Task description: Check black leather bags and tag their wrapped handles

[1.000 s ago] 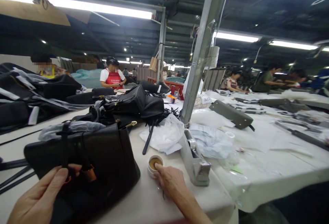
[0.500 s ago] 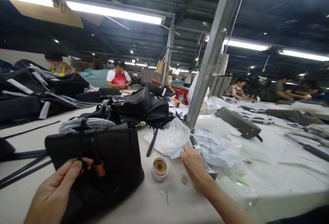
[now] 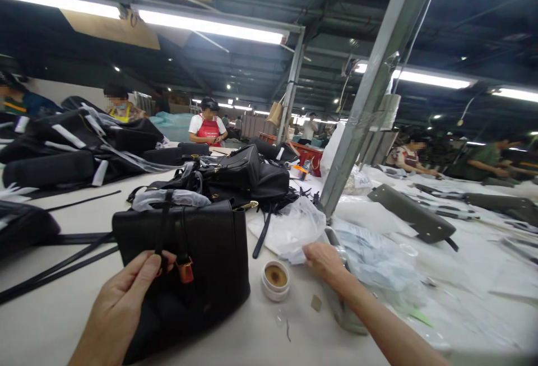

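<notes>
A black leather bag [image 3: 214, 259] stands upright on the table before me, its top handle wrapped in clear plastic [image 3: 172, 199]. My left hand [image 3: 143, 276] pinches a narrow black strap [image 3: 165, 226] on the bag's front, beside a copper-coloured metal fitting [image 3: 186, 272]. To the right of the bag is a small round jar [image 3: 276, 280] with a brown-stained, tan top. Beyond the jar, my right hand [image 3: 323, 262] is closed with fingers curled down, between crumpled white plastic [image 3: 294, 226] and a grey metal container [image 3: 352, 318]. Its fingertips are hidden, so any held item does not show.
More black bags [image 3: 252, 170] are heaped behind, with another pile [image 3: 79, 142] at left. A slanted metal post [image 3: 357, 125] rises from the table. Plastic wrapping [image 3: 378, 254] and an olive-grey piece [image 3: 412, 213] lie right. A person in a red apron [image 3: 209, 129] works opposite.
The view has swung left, so everything appears farther right. My left hand keeps its pinch on the strap. My right hand stays low near the jar, by the metal container.
</notes>
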`<control>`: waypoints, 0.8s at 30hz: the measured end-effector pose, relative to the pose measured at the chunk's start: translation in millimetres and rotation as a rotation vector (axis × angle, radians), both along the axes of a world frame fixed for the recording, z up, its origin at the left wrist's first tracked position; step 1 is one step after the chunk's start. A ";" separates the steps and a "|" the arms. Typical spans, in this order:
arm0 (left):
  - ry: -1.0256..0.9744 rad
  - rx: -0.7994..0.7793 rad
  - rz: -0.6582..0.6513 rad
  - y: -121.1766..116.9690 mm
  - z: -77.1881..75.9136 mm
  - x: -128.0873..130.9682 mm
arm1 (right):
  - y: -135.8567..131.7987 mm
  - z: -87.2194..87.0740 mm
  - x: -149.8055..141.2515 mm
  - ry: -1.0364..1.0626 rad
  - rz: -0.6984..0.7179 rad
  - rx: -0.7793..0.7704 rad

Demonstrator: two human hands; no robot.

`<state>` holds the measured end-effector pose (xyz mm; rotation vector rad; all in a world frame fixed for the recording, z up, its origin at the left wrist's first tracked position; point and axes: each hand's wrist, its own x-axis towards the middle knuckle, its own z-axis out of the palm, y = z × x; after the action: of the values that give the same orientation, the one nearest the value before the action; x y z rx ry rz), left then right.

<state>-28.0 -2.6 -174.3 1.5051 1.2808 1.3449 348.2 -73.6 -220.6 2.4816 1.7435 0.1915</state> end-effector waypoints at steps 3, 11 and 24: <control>-0.064 -0.083 -0.042 3.1 -3.7 -3.2 | 0.4 6.3 6.1 0.101 0.036 -0.014; -0.144 -0.098 -0.079 5.1 -10.1 -4.2 | -1.3 9.8 22.5 0.260 0.070 0.007; -0.119 -0.047 -0.122 6.5 -14.1 -9.0 | -5.1 7.7 24.6 0.415 0.155 0.006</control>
<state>-37.0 3.9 -188.4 1.4252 1.1209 1.2962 372.8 -78.6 -213.0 2.5245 2.0859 -0.3336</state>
